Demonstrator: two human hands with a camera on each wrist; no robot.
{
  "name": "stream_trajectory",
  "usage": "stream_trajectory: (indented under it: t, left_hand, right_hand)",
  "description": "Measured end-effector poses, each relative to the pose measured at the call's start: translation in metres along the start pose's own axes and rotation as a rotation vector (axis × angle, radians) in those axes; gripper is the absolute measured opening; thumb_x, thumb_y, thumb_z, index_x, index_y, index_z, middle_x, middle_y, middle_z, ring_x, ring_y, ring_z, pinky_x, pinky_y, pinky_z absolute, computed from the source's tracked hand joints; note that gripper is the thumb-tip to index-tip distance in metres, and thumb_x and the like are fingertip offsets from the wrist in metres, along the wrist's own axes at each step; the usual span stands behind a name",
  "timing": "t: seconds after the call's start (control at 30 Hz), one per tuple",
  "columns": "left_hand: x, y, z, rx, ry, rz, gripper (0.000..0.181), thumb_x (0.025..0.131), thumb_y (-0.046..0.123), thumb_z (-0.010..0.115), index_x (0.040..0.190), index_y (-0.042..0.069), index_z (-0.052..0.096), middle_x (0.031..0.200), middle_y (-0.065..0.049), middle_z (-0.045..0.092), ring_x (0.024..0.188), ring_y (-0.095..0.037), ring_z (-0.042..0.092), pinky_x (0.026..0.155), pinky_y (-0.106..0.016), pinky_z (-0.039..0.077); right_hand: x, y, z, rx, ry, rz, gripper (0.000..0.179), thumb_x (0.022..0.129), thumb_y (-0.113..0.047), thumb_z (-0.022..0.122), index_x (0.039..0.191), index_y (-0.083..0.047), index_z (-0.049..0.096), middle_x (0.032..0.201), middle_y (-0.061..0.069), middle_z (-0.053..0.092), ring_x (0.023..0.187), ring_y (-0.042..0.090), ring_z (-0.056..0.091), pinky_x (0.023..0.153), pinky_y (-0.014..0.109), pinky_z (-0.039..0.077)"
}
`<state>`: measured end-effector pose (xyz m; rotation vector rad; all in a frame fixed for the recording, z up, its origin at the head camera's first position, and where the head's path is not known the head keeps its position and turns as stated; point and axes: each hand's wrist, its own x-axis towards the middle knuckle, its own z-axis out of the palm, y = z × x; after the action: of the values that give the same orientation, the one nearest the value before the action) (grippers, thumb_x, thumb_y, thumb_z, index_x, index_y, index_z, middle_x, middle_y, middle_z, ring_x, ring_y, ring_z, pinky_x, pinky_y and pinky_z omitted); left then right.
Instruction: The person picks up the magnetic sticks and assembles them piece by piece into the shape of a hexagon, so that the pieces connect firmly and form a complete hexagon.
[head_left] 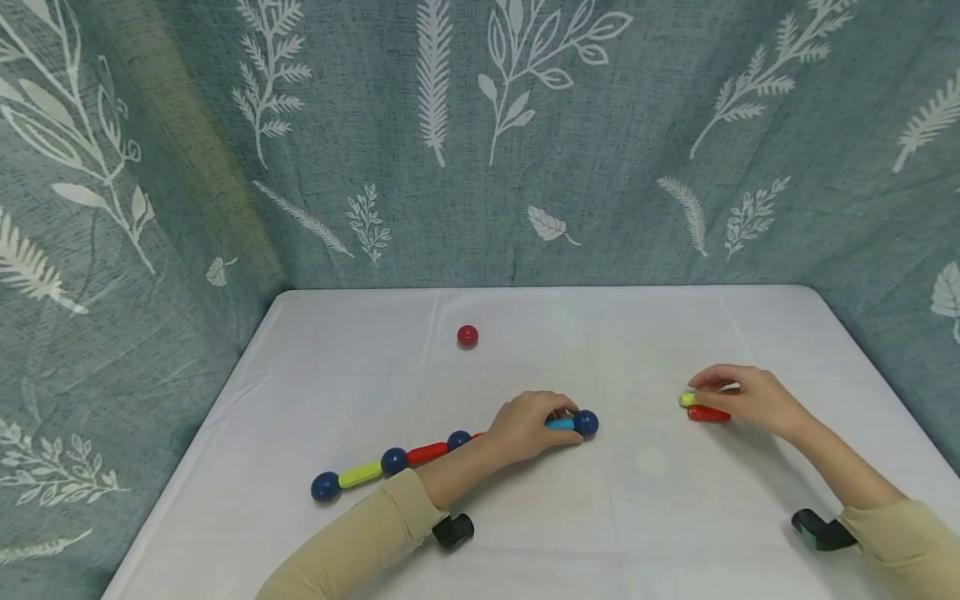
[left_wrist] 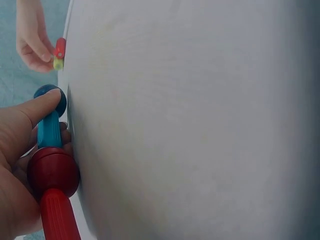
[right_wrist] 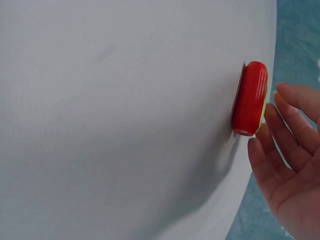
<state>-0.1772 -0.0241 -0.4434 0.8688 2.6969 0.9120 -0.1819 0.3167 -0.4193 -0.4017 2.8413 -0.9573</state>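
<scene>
My left hand [head_left: 528,425] holds the right end of a chain [head_left: 427,453] of toy building sticks and balls on the white table. Its thumb lies on the dark blue end ball [left_wrist: 61,102], while fingers curl behind the light blue stick [left_wrist: 49,131]. A dark red ball [left_wrist: 53,171] joins that stick to a red stick [left_wrist: 59,215]; in the head view the hand hides this ball. My right hand [head_left: 750,400] is at two loose sticks, a yellow-green one [head_left: 686,400] and a red one [head_left: 708,414]. Its fingertips, loosely bent, reach the yellow-green stick behind the red one [right_wrist: 250,99].
A single red ball [head_left: 467,336] lies toward the back of the table [head_left: 360,358]. The chain's far end, a blue ball [head_left: 326,487] on a yellow-green stick [head_left: 360,475], points to the front left. A leaf-patterned curtain [head_left: 525,192] hangs behind the table.
</scene>
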Motion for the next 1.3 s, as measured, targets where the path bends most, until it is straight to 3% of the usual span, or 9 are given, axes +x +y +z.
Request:
stream_trajectory:
  t: [0.43, 0.6, 0.73, 1.07, 1.3]
  left_hand:
    - [0.0, -0.001, -0.001, -0.011, 0.008, 0.023, 0.034, 0.085, 0.032, 0.076, 0.113, 0.014, 0.071, 0.092, 0.005, 0.067, 0.082, -0.005, 0.057, 0.068, -0.019, 0.043]
    - [0.004, -0.002, -0.002, -0.006, 0.014, 0.033, 0.034, 0.086, 0.032, 0.076, 0.114, 0.014, 0.071, 0.093, 0.005, 0.067, 0.084, -0.006, 0.058, 0.071, -0.02, 0.045]
    - [0.009, -0.004, -0.002, 0.018, 0.013, 0.045, 0.034, 0.087, 0.031, 0.075, 0.116, 0.014, 0.07, 0.094, 0.004, 0.067, 0.084, -0.007, 0.058, 0.072, -0.02, 0.045]
    - [0.015, 0.0, -0.008, 0.103, -0.041, 0.013, 0.036, 0.091, 0.03, 0.07, 0.125, 0.019, 0.066, 0.108, 0.001, 0.064, 0.096, -0.012, 0.056, 0.078, -0.026, 0.047]
    - [0.003, -0.003, -0.017, 0.195, -0.029, 0.025, 0.043, 0.09, 0.028, 0.071, 0.129, 0.014, 0.062, 0.112, -0.002, 0.063, 0.098, -0.014, 0.056, 0.079, -0.026, 0.048]
  right_hand:
    - [0.001, 0.004, 0.003, 0.0, -0.025, 0.018, 0.022, 0.092, -0.02, 0.069, 0.108, -0.006, 0.071, 0.105, 0.01, 0.068, 0.1, 0.032, 0.061, 0.084, 0.048, 0.051]
    - [0.003, -0.002, 0.008, 0.011, 0.013, -0.01, 0.023, 0.091, -0.021, 0.07, 0.109, -0.007, 0.07, 0.106, 0.009, 0.068, 0.102, 0.031, 0.062, 0.085, 0.039, 0.052]
    - [0.007, -0.013, 0.015, 0.07, 0.015, -0.035, 0.023, 0.092, -0.02, 0.069, 0.111, -0.007, 0.07, 0.11, 0.011, 0.067, 0.102, 0.032, 0.065, 0.078, 0.031, 0.053]
    - [0.029, -0.05, 0.057, 0.164, -0.069, -0.272, 0.027, 0.089, -0.016, 0.073, 0.114, -0.007, 0.068, 0.111, 0.002, 0.067, 0.101, 0.021, 0.062, 0.087, 0.034, 0.052]
    - [0.042, -0.069, 0.081, 0.129, -0.129, -0.402, 0.038, 0.087, -0.017, 0.075, 0.121, -0.005, 0.063, 0.116, 0.006, 0.065, 0.102, 0.02, 0.062, 0.087, 0.038, 0.052]
